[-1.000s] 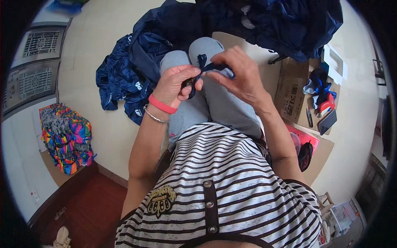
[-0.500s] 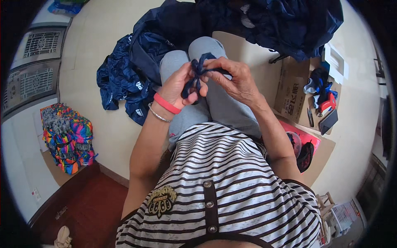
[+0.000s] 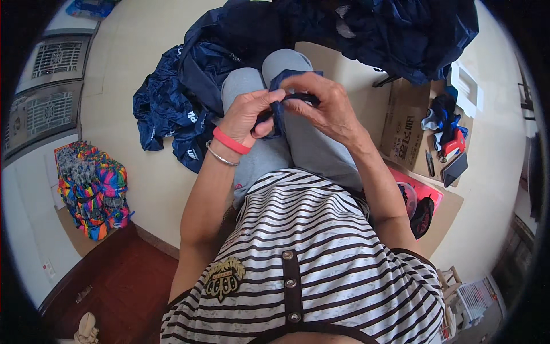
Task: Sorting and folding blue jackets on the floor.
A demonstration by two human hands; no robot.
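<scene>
Both hands meet over the knees: the left hand (image 3: 247, 112) and right hand (image 3: 323, 106) pinch a navy strap (image 3: 282, 106) between them. More navy cloth (image 3: 177, 97) lies heaped just beyond the left hand.

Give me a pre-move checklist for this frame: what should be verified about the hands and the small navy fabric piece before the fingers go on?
1. Left hand on the navy fabric piece: ok, thumb and fingers pinch its left edge.
2. Right hand on the piece: ok, fingers curl over its top edge.
3. Piece supported: ok, it sits above the knees in grey trousers, not dangling.
4. Piece separate from the navy garment pile on the floor: cannot tell, the colours merge behind the hands.
5. What the dark thing under the right fingers is: cannot tell, it is mostly covered.
6. Pink wristband and bangle clear of the fabric: ok, both sit below the hand.
</scene>
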